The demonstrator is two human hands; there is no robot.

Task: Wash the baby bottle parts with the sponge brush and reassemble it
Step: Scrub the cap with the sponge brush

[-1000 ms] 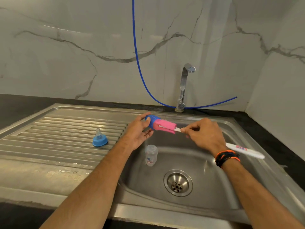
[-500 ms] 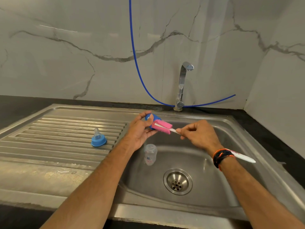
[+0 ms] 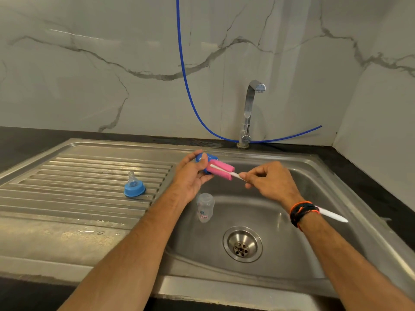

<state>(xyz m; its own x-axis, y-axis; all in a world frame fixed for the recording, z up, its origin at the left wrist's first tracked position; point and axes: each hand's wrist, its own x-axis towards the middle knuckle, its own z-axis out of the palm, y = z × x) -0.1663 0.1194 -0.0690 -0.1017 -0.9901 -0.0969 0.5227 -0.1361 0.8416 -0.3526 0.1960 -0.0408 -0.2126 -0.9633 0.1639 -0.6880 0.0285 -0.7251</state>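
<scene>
Pink sponge foam on one sponge brush is pressing into one blue bottle cap, which the left hand is gripping with curled fingers above the sink. The right hand is pinching the brush's white handle (its tail is poking out past a black-and-orange wristband). One clear bottle body is standing upright in the basin, near the single drain. One blue collar with its teat is sitting on the ribbed drainboard. One tap is standing behind.
</scene>
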